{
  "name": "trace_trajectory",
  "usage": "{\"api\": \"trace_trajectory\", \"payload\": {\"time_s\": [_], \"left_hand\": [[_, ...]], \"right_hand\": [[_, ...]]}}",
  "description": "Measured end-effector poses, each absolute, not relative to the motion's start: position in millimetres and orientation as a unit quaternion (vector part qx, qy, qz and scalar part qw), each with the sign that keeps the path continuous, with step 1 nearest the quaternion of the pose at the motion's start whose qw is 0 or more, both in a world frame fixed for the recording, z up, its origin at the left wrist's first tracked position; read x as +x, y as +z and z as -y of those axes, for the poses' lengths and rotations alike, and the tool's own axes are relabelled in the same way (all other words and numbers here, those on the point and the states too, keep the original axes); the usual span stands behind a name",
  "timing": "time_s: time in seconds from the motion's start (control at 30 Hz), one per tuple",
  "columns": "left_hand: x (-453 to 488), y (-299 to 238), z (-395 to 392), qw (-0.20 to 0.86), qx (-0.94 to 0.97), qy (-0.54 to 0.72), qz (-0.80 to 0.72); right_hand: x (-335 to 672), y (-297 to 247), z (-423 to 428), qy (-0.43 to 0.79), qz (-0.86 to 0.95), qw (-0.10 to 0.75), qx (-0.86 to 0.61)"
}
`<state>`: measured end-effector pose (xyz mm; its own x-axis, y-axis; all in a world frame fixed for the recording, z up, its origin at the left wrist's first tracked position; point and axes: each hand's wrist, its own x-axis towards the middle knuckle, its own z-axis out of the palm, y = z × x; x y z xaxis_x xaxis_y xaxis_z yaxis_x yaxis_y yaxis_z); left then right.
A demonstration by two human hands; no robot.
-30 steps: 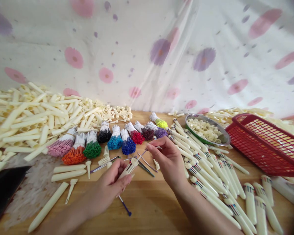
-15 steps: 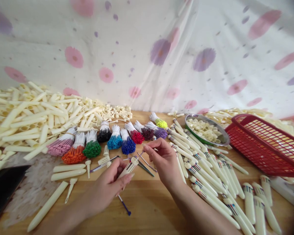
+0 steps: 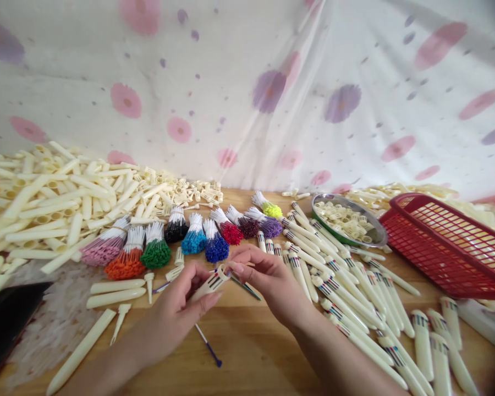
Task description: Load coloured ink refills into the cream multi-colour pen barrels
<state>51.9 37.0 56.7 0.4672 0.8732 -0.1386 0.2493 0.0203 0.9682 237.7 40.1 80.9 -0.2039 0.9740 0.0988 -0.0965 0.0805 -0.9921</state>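
Note:
My left hand (image 3: 181, 300) is wrapped round a cream multicolour pen body (image 3: 212, 283), tilted so that its slotted end points up and right. Dark and coloured strips show in some of its slots. My right hand (image 3: 264, 275) pinches at that slotted end, its fingertips touching it; the thin pen refill between them is mostly hidden. Under and beside the hands lie a few loose refills, one with a blue tip (image 3: 208, 346). Behind the hands stand bundles of refills, among them blue (image 3: 216, 247), red (image 3: 231, 232) and purple (image 3: 269, 224).
Cream pen barrels (image 3: 37, 203) are heaped at left, near a dark flat object (image 3: 12, 324). Rows of pens with coloured slots (image 3: 355, 291) cover the right. Beyond them are a metal bowl (image 3: 383, 234) of small cream parts and a red plastic basket (image 3: 441, 242).
My right hand has moved left and down, bringing the thin refill to the pen body's slotted end. My left hand still holds the body, shifted slightly left.

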Motion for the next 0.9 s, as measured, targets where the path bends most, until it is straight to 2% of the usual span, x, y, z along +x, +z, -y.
{"api": "trace_trajectory", "payload": {"time_s": [0.27,0.5,0.73,0.9], "left_hand": [[51.7,52.5,-38.6,0.564,0.64,0.284,-0.437],[53.3,54.8,-39.5,0.579,0.634,0.271,-0.436],[53.1,52.2,-38.9,0.547,0.654,0.271,-0.446],[51.0,51.7,-39.1,0.57,0.643,0.253,-0.445]], "right_hand": [[239.7,80.8,-39.0,0.564,0.53,0.489,-0.402],[236.5,77.1,-38.3,0.495,0.568,0.496,-0.432],[232.6,69.2,-39.0,0.395,0.639,0.483,-0.45],[238.2,70.5,-42.3,0.385,0.669,0.467,-0.431]]}}
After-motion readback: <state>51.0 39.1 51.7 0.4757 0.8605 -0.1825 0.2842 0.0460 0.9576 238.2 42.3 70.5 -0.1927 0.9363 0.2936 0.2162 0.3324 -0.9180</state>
